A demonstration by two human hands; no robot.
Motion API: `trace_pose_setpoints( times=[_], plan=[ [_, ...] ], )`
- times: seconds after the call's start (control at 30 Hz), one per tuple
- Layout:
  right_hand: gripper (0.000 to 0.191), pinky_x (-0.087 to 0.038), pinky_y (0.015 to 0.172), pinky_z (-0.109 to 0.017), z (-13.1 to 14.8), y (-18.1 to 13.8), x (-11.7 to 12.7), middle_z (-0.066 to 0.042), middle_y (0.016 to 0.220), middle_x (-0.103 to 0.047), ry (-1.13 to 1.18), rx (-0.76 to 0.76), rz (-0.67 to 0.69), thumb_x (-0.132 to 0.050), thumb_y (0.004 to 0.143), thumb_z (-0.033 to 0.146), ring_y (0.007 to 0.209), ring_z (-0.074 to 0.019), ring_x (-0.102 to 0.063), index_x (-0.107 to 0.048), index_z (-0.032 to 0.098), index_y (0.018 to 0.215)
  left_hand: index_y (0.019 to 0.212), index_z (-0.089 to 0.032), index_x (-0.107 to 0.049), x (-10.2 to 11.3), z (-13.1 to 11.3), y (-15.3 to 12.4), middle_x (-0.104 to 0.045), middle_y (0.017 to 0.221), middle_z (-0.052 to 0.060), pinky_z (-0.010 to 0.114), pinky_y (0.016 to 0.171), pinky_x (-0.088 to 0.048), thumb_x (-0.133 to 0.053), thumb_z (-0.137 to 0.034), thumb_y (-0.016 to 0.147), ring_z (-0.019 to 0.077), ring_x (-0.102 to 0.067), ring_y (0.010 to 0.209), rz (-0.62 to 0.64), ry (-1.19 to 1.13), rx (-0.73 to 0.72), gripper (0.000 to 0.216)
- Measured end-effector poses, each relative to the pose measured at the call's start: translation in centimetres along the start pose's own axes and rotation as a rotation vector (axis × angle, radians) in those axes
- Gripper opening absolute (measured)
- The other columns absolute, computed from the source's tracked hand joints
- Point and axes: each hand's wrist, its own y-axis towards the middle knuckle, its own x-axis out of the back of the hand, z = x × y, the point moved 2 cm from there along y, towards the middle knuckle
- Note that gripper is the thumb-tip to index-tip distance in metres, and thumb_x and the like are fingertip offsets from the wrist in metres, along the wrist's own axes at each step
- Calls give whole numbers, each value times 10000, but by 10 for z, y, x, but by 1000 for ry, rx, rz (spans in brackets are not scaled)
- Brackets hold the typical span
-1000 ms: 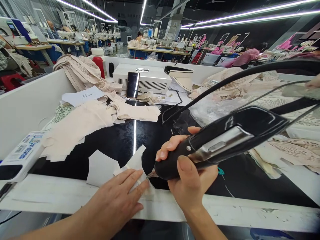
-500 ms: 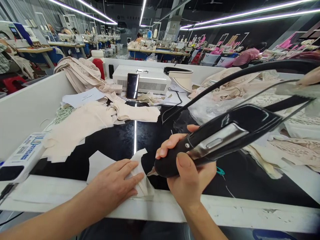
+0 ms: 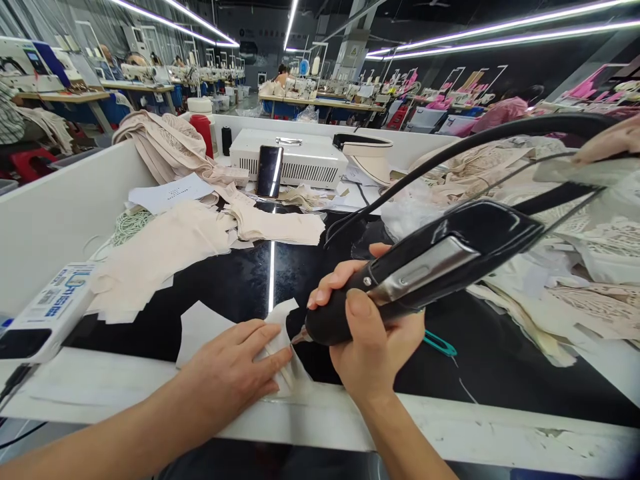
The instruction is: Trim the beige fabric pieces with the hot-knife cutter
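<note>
My left hand (image 3: 237,367) lies flat with outstretched fingers on a small piece of pale fabric (image 3: 283,319), close to the front edge of the black work surface. White sheet-like material (image 3: 205,330) shows under and beyond that hand. In my right hand (image 3: 370,340) is a black corded hand tool (image 3: 430,257) with a silver lever along its side, fingers wrapped around its front. A small pointed metal tip (image 3: 301,337) sticks out of the tool, at the fabric's right edge by my left fingertips. Whether it touches the fabric I cannot tell.
Stacked beige fabric pieces (image 3: 160,250) lie left, by a white labelled box (image 3: 47,313). A phone (image 3: 269,171) leans against a vented white box (image 3: 310,167). Lace pieces (image 3: 590,240) pile up right. The tool's thick cable (image 3: 480,137) arches above. A teal looped item (image 3: 440,343) lies right.
The tool's rear end has come lower and to the left, and its tip is nearer my left fingertips. More of the teal item shows. The view has shifted slightly.
</note>
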Motion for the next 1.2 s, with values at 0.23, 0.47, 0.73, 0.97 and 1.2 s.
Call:
trace_pose_setpoints(
  times=[0.23, 0.47, 0.73, 0.97, 1.2],
  plan=[
    [291, -544, 550, -272, -7, 4, -4, 57, 819, -662, 33, 24, 11, -763, 848, 235, 585, -109, -625, -559, 258, 1055, 1279, -177, -623, 1, 0, 1, -669, 1332, 142, 420, 1001, -581, -689, -325, 981, 293, -668, 1176, -18, -3, 12, 339],
    [273, -554, 564, -270, -5, 1, -2, 55, 831, -674, 44, -4, 48, -732, 877, 192, 605, -109, -631, -595, 266, 1102, 1317, -163, -627, -4, -19, -4, -696, 1318, 124, 371, 1042, -516, -549, -455, 1055, 259, -653, 1206, -82, 60, 48, 399],
    [390, -551, 548, -259, 2, -6, 5, 45, 827, -678, 72, -14, 63, -799, 854, 254, 601, -111, -638, -605, 273, 1192, 1129, -133, -674, 13, -7, 12, -734, 1028, 83, 344, 884, -583, -447, -207, 1087, 213, -693, 955, -18, -57, 11, 243],
    [384, -564, 532, -252, 3, -6, 3, 43, 833, -675, 87, -15, 58, -792, 850, 240, 601, -111, -633, -607, 278, 1185, 1200, -84, -663, 5, 33, 32, -691, 1276, 150, 343, 1093, -530, -483, 20, 914, 233, -637, 1239, 61, -264, -205, 354],
    [397, -549, 531, -255, 3, -8, 3, 38, 832, -672, 74, -31, 38, -806, 842, 270, 580, -104, -592, -604, 284, 1183, 1224, -118, -676, -2, 48, 26, -696, 1255, 132, 332, 1006, -577, -500, 48, 857, 233, -672, 1159, 142, -317, -167, 440]
  ],
)
